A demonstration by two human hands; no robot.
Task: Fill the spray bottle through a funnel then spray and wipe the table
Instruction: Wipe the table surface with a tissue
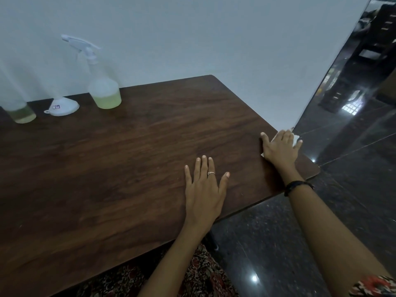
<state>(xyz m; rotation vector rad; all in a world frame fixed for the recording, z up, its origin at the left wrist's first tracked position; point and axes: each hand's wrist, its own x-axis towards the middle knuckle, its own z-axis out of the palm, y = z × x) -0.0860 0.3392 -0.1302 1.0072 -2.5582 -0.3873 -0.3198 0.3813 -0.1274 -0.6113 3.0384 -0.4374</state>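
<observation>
two flat hands on a dark wood-grain table point(128, 159)

the left hand point(204, 189), ring on one finger, lies palm down with fingers straight and spread. the right hand point(279, 147) presses a white cloth point(295, 138) flat at the table's right edge, fingers splayed. far back by the wall: a white funnel point(62, 107) turned mouth down, a clear spray bottle point(104, 86) part full of yellow-green liquid, and a clear cup point(21, 112) holding the same.

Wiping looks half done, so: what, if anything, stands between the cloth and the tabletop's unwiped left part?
Nothing visible. The cloth lies under the right hand; the spray bottle and funnel stand at the far edge.
</observation>
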